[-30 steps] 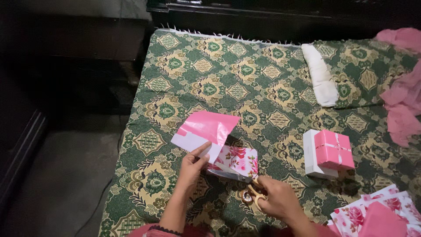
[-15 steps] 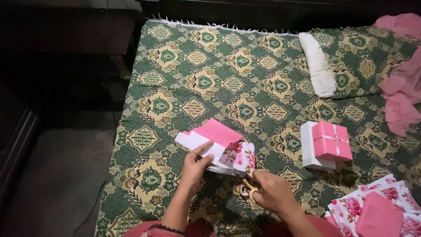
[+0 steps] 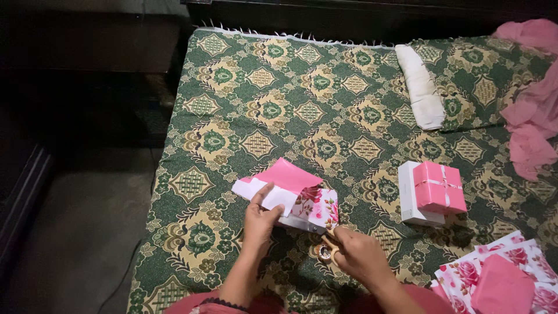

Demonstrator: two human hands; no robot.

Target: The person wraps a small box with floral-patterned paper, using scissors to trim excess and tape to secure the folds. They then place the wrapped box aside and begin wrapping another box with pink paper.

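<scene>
A small box partly wrapped in pink rose-print paper [image 3: 311, 208] lies on the green patterned bedspread [image 3: 302, 104]. A plain pink flap [image 3: 288, 174] of the paper stands up at its far side, with a white underside strip [image 3: 256, 192] at the left. My left hand [image 3: 258, 221] presses on the paper at the box's left end. My right hand [image 3: 357, 256] is closed on a pair of scissors [image 3: 328, 247] with pale handles, just to the right and in front of the box.
A white box with a pink ribboned lid [image 3: 433, 191] stands to the right. Sheets of rose-print and pink paper [image 3: 500, 279] lie at the lower right. A rolled white cloth [image 3: 421, 87] and pink fabric [image 3: 532, 116] lie at the far right. The floor [image 3: 87, 221] drops off left.
The pink flap has folded lower over the box. My left hand has shifted slightly along the paper while my right hand with the scissors stays beside the box. The view has tilted.
</scene>
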